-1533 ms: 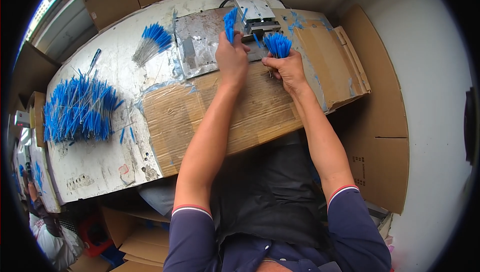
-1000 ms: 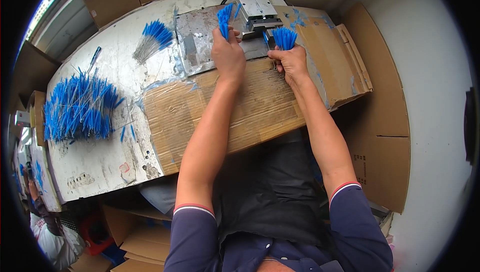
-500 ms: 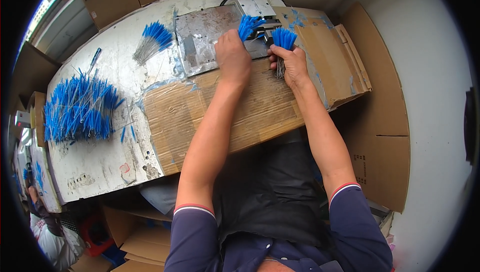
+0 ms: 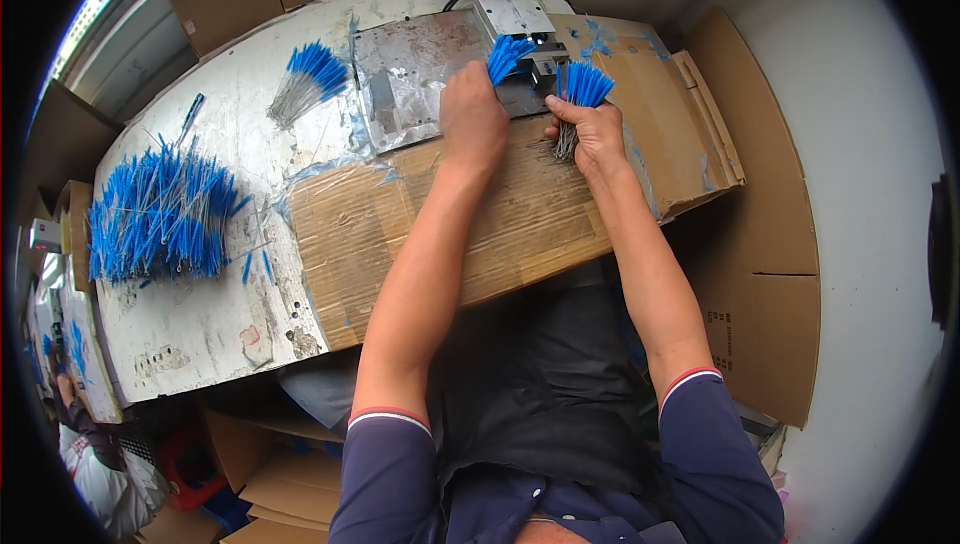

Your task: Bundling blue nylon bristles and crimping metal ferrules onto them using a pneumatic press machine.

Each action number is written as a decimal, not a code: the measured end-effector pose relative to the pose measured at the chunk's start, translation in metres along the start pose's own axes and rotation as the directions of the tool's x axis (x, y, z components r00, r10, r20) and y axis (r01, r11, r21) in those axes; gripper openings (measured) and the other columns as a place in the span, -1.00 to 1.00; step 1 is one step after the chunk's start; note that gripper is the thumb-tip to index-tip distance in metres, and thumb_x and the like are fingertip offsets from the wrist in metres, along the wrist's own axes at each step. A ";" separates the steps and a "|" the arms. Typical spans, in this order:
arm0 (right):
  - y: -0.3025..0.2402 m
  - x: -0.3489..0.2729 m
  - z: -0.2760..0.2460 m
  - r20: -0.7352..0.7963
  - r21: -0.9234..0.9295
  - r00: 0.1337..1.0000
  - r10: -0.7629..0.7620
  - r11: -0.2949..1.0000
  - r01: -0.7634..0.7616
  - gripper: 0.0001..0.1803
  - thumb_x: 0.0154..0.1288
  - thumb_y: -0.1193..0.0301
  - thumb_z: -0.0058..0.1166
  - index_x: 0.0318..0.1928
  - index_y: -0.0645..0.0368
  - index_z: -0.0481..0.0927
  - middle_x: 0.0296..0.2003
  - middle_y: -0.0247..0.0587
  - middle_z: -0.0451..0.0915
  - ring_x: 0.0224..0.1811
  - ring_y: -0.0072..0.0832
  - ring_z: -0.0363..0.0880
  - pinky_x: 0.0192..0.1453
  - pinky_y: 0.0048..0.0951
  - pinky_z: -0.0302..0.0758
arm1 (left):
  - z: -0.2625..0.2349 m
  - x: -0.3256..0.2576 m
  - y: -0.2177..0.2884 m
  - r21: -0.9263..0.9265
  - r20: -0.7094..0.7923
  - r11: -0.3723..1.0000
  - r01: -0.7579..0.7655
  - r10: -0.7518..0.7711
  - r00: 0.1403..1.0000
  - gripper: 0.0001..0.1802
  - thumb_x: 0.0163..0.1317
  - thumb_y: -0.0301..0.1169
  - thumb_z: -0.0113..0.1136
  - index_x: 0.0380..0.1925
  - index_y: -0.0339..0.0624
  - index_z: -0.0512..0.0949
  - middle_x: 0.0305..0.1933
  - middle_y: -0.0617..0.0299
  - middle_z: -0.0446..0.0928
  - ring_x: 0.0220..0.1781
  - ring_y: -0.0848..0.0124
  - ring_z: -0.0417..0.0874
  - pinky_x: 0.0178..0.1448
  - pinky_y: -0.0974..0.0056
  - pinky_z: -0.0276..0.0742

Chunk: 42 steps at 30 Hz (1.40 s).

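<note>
Work looks partway along: by the silver metal block [image 4: 513, 12], the left hand [image 4: 474, 116] grips a small blue-tipped bunch [image 4: 508, 58] and the right hand [image 4: 594, 132], apart from it, a fuller bunch of thin blue-tipped wires [image 4: 586, 84], while a large tangled blue-and-silver heap [image 4: 160, 216] on the scuffed white table [image 4: 190, 329] seems left.

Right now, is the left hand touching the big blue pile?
No, the left hand holds a small blue bunch, well apart from the big blue pile.

Wires [image 4: 583, 87] in hands [image 4: 594, 132], pile [image 4: 165, 219] left, machine [image 4: 512, 12] behind
</note>
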State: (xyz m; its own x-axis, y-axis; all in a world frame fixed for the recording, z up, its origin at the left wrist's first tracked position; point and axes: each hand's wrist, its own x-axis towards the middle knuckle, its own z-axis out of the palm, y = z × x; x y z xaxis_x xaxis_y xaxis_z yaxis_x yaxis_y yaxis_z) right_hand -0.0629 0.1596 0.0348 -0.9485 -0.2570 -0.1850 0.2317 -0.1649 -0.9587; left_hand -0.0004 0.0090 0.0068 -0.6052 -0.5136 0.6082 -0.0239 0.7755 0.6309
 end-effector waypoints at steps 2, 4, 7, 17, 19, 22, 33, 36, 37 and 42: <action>-0.001 -0.002 0.001 -0.003 -0.004 1.000 0.002 1.000 -0.002 -0.78 0.12 0.59 0.45 -0.29 0.24 0.62 -0.49 -0.26 0.61 -0.56 -0.52 0.58 -0.54 -0.44 0.64 | 0.000 0.000 -0.001 0.016 0.001 0.999 -0.041 0.041 0.999 -0.83 0.10 -0.62 0.07 -0.26 -0.27 0.47 -0.31 -0.06 0.56 -0.17 -0.05 0.58 -0.07 -0.06 0.46; -0.004 -0.006 0.003 0.010 -0.074 1.000 0.013 0.997 -0.012 -0.78 0.12 0.57 0.46 -0.31 0.23 0.62 -0.54 -0.30 0.59 -0.61 -0.54 0.55 -0.60 -0.47 0.61 | 0.001 -0.001 -0.003 0.019 0.003 0.998 -0.056 0.056 0.998 -0.84 0.09 -0.62 0.07 -0.28 -0.27 0.47 -0.32 -0.06 0.56 -0.19 -0.06 0.58 -0.08 -0.06 0.47; -0.007 -0.011 0.005 0.028 -0.151 1.000 0.012 0.988 -0.008 -0.78 0.11 0.56 0.47 -0.35 0.24 0.61 -0.57 -0.32 0.57 -0.66 -0.56 0.52 -0.65 -0.49 0.58 | 0.001 -0.001 -0.002 0.031 0.011 0.996 -0.082 0.081 0.997 -0.85 0.06 -0.62 0.08 -0.31 -0.27 0.47 -0.33 -0.06 0.57 -0.22 -0.06 0.59 -0.10 -0.05 0.49; -0.007 -0.008 0.019 0.020 -0.295 0.999 -0.047 0.954 0.050 -0.82 0.06 0.59 0.41 -0.46 0.29 0.60 -0.60 -0.24 0.59 -0.67 -0.58 0.51 -0.66 -0.51 0.49 | -0.003 0.002 -0.003 -0.036 -0.075 0.986 0.163 -0.165 0.983 -0.88 0.16 -0.60 0.14 -0.28 -0.26 0.47 -0.30 -0.07 0.58 -0.20 -0.11 0.62 -0.13 -0.10 0.51; -0.003 0.002 0.021 -0.014 -0.336 0.992 -0.122 0.935 0.110 -0.79 0.03 0.58 0.44 -0.51 0.29 0.58 -0.61 -0.23 0.59 -0.69 -0.56 0.52 -0.69 -0.50 0.48 | -0.001 0.002 -0.002 -0.051 -0.084 0.985 0.162 -0.166 0.983 -0.87 0.16 -0.60 0.15 -0.27 -0.26 0.48 -0.28 -0.06 0.58 -0.20 -0.11 0.62 -0.13 -0.09 0.50; 0.002 0.010 0.025 -0.069 -0.389 0.987 -0.148 0.915 0.110 -0.76 0.00 0.57 0.46 -0.50 0.30 0.57 -0.62 -0.21 0.59 -0.69 -0.52 0.55 -0.72 -0.48 0.48 | 0.000 0.002 -0.005 -0.062 -0.103 0.986 0.153 -0.159 0.982 -0.85 0.17 -0.60 0.16 -0.25 -0.26 0.49 -0.26 -0.06 0.59 -0.19 -0.11 0.62 -0.12 -0.09 0.50; 0.001 0.013 0.039 -0.127 -0.433 0.972 -0.197 0.893 0.124 -0.72 0.06 0.55 0.47 -0.42 0.27 0.52 -0.61 -0.27 0.53 -0.72 -0.54 0.47 -0.72 -0.46 0.48 | 0.004 0.004 -0.009 0.017 -0.225 0.999 0.036 -0.032 0.974 -0.84 0.26 -0.49 0.22 -0.17 -0.21 0.54 -0.21 -0.05 0.63 -0.08 -0.07 0.62 0.01 -0.06 0.42; 0.001 0.012 0.033 -0.078 -0.335 0.983 -0.168 0.933 0.133 -0.75 0.11 0.53 0.43 -0.37 0.28 0.54 -0.57 -0.26 0.55 -0.68 -0.52 0.52 -0.66 -0.43 0.54 | 0.004 0.003 -0.009 0.045 -0.153 0.998 0.046 -0.039 0.987 -0.85 0.25 -0.48 0.22 -0.19 -0.22 0.55 -0.21 -0.03 0.62 -0.08 -0.06 0.61 0.02 -0.05 0.40; 0.000 0.010 0.031 -0.041 -0.261 0.991 -0.128 0.959 0.113 -0.78 0.15 0.52 0.41 -0.33 0.28 0.56 -0.54 -0.26 0.58 -0.63 -0.51 0.55 -0.62 -0.42 0.59 | 0.003 0.001 -0.010 0.058 -0.117 0.997 0.046 -0.039 0.992 -0.84 0.20 -0.52 0.18 -0.20 -0.22 0.54 -0.23 -0.01 0.61 -0.08 -0.03 0.60 0.02 -0.04 0.40; 0.001 0.004 0.013 0.096 0.028 0.993 -0.075 0.997 0.073 -0.82 0.20 0.52 0.36 -0.25 0.26 0.60 -0.43 -0.23 0.63 -0.50 -0.49 0.63 -0.46 -0.41 0.70 | 0.000 0.001 -0.004 0.059 -0.027 0.998 0.036 -0.034 0.999 -0.84 0.15 -0.56 0.11 -0.23 -0.22 0.54 -0.27 0.00 0.60 -0.10 0.02 0.61 -0.01 -0.02 0.41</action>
State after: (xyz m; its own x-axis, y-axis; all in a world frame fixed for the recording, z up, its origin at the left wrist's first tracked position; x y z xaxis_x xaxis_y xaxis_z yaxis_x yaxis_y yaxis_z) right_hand -0.0634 0.1463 0.0362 -0.9382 -0.3339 -0.0910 0.1680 -0.2094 -0.9633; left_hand -0.0010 0.0057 0.0046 -0.5823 -0.5494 0.5992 -0.0922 0.7769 0.6228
